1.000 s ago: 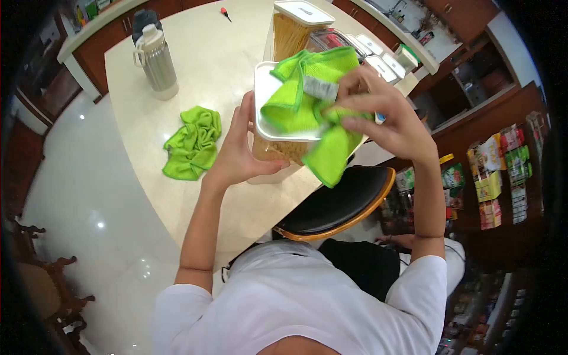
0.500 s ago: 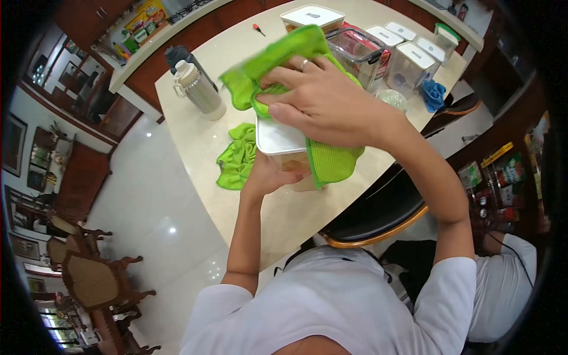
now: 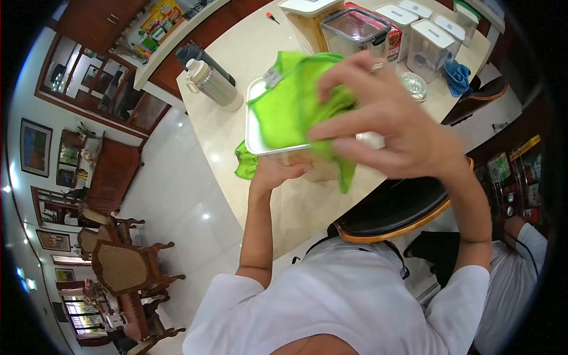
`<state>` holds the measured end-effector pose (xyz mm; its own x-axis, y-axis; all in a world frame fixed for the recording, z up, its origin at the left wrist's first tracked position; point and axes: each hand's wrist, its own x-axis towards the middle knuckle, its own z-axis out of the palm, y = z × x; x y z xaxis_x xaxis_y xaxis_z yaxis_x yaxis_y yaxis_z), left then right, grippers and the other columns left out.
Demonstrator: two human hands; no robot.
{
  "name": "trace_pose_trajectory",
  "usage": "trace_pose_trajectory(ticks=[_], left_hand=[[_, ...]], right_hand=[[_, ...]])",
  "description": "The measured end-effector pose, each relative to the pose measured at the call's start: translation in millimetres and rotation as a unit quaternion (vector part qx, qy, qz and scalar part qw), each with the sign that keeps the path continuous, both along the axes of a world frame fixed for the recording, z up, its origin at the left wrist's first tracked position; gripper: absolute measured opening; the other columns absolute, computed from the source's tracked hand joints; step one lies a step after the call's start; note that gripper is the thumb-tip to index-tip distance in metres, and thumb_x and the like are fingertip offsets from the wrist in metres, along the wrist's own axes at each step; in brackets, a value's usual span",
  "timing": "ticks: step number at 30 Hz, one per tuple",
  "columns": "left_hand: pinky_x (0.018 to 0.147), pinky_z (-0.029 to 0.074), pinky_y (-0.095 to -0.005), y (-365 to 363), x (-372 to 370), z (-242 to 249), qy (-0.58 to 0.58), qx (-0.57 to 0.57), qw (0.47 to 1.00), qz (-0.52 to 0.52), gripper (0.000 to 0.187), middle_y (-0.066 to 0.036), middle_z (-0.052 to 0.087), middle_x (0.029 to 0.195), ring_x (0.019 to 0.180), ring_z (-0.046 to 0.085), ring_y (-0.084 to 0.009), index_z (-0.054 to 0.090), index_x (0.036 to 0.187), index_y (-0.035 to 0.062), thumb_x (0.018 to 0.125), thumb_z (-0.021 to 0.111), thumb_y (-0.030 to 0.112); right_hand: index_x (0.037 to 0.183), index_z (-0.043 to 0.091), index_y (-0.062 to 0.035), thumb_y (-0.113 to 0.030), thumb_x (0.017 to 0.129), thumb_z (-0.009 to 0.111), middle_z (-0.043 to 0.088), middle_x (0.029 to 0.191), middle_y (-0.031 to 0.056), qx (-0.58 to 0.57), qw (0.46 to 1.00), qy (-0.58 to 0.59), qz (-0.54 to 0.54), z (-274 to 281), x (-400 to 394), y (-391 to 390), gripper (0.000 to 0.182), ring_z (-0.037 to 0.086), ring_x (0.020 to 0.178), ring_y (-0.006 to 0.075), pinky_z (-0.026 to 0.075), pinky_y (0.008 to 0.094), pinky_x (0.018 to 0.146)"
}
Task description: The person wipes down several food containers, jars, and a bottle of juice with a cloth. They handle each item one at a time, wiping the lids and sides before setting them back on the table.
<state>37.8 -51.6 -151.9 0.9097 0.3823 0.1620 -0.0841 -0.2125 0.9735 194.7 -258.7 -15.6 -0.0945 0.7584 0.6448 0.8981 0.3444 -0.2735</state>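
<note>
My left hand point(image 3: 273, 173) grips the near side of a clear food container, its thumb along the wall below the white lid point(image 3: 253, 135). Over the lid lies a bright green cleaning cloth point(image 3: 284, 115), with one end hanging down at the right. My right hand point(image 3: 390, 127), blurred by motion, has its fingers curled on the bunched right part of this cloth. Another green cloth point(image 3: 244, 164) lies on the table behind my left hand, partly hidden by the container.
A cream bottle point(image 3: 213, 86) and a dark bottle point(image 3: 207, 59) stand at the left. Several lidded containers point(image 3: 429, 44), a round clear lid point(image 3: 413, 86) and a blue cloth point(image 3: 457, 78) are at the right. A black chair point(image 3: 396, 204) touches the near edge area; another person's sleeve point(image 3: 512, 284) shows at right.
The green cloth has spread over the lid, covering more of it. My right hand has moved right, and the view has shifted, with the container slightly tilted.
</note>
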Motion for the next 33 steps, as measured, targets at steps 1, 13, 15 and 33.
trace_pose_trajectory(ticks=[1,13,15,33], left_hand=[[0.079,0.051,-0.0310,3,0,0,0.025,0.015,0.999,-0.031,0.070,-0.007,0.059,0.110,0.097,0.057,-0.0165,0.053,0.120,0.0008,0.056,0.082,0.010],[0.084,0.049,-0.0325,-15,1,12,-0.017,-0.026,0.999,0.019,0.076,-0.008,0.056,0.112,0.103,0.054,-0.0187,0.049,0.123,-0.0015,0.057,0.084,0.015],[0.084,0.049,-0.0323,-15,3,9,-0.044,0.003,0.999,0.030,0.076,-0.009,0.055,0.112,0.102,0.054,-0.0191,0.048,0.123,-0.0024,0.058,0.083,0.014],[0.105,0.033,-0.0384,-16,6,-2,0.052,-0.121,0.991,-0.010,0.130,-0.014,0.034,0.139,0.127,0.038,-0.0265,0.009,0.146,0.0024,0.044,0.089,0.020]], right_hand=[[0.098,0.069,-0.0119,-0.017,0.077,0.065,0.054,0.105,0.0066,0.047,0.998,-0.045,0.000,-4,-9,11,0.022,0.050,0.101,0.0283,0.034,0.0405,0.091],[0.136,0.037,-0.0008,-0.032,0.094,0.050,0.039,0.138,0.0180,0.232,0.908,0.341,-0.072,-112,-36,46,0.054,0.043,0.124,0.0308,0.033,0.0422,0.104],[0.138,0.033,-0.0010,-0.032,0.095,0.047,0.037,0.140,0.0175,0.133,0.878,0.459,-0.030,-113,-24,48,0.055,0.039,0.127,0.0287,0.032,0.0399,0.105],[0.135,0.034,-0.0063,-0.035,0.064,0.082,0.033,0.135,0.0187,-0.145,0.979,0.054,-0.134,23,-5,47,0.090,0.030,0.130,0.0354,0.025,0.0394,0.108]])
